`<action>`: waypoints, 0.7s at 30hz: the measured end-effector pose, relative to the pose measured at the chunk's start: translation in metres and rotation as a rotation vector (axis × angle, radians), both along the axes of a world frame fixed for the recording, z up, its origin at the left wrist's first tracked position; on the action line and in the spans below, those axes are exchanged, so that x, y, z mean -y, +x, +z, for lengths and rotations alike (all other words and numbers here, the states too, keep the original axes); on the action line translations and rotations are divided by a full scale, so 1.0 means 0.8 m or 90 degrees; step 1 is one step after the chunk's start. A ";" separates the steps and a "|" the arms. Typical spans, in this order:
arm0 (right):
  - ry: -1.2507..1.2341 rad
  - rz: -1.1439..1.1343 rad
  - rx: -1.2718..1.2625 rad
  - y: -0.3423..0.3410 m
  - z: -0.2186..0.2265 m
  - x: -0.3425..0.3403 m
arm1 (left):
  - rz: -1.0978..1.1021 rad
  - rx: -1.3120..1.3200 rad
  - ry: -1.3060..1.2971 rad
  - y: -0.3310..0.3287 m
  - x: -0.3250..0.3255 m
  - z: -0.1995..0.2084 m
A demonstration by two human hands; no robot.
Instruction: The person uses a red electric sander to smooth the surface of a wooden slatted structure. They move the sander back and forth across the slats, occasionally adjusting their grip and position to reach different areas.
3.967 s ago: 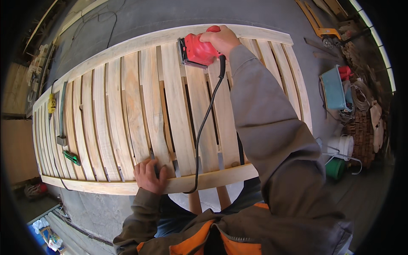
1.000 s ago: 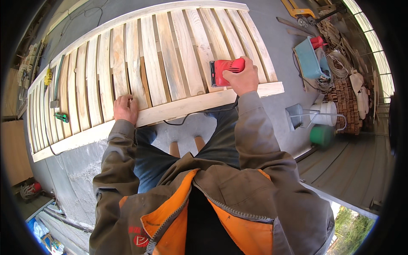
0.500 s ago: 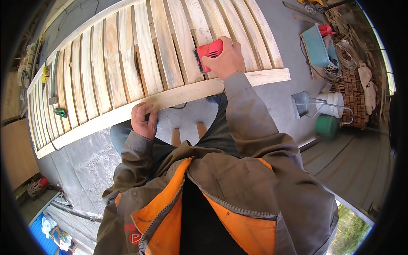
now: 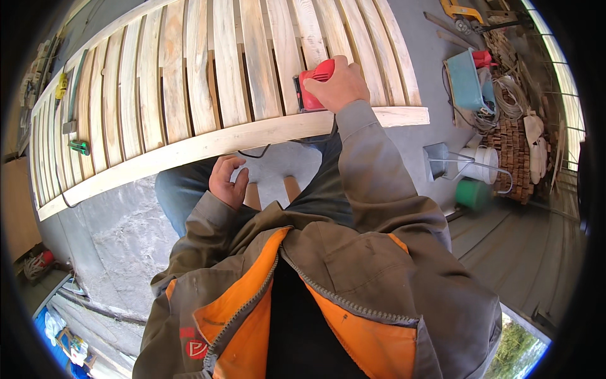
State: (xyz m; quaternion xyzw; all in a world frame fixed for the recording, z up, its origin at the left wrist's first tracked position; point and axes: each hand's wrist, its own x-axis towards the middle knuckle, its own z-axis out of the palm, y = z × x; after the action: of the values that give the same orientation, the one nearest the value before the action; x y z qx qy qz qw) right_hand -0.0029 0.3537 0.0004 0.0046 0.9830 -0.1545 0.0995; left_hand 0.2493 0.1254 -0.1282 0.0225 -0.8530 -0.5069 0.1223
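A long slatted panel of pale bare wood (image 4: pixel 230 82) stretches across in front of me, its slats fixed to a front rail (image 4: pixel 189 150). My right hand (image 4: pixel 344 87) is wrapped round a red palm sander (image 4: pixel 310 98), which rests on the slats close to the rail, right of the middle. Its underside is hidden. Just on my side of the rail hovers my left hand (image 4: pixel 227 182), with thumb and forefinger apart and nothing visible between them. A black cord (image 4: pixel 255 155) loops below the rail near its fingertips.
A green-handled tool (image 4: pixel 80 147) and a yellow tool (image 4: pixel 61 86) lie on the panel's left part. At right are a blue tub (image 4: pixel 466 81), a white bucket (image 4: pixel 483 165), a green container (image 4: pixel 473 194) and stacked wood pieces (image 4: pixel 509 149).
My left hand has come off the front rail and drawn toward me, its fingers parting. The sander, in my right hand, sits slightly nearer the rail. My view has shifted a little.
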 end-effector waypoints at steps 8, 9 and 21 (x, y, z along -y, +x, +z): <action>-0.003 0.034 0.000 -0.006 0.003 0.000 | -0.011 -0.008 0.007 0.002 -0.003 -0.006; -0.002 0.054 -0.019 -0.006 0.001 0.000 | -0.008 -0.007 0.009 0.003 -0.003 -0.008; -0.067 0.090 -0.069 -0.001 -0.024 0.048 | -0.045 -0.089 0.022 -0.047 -0.033 0.042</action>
State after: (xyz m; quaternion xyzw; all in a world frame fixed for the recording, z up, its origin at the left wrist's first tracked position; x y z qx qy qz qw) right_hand -0.0036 0.3154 -0.0190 -0.0787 0.9753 -0.1987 0.0565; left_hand 0.2117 0.1517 -0.0949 -0.0410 -0.8335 -0.5261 0.1636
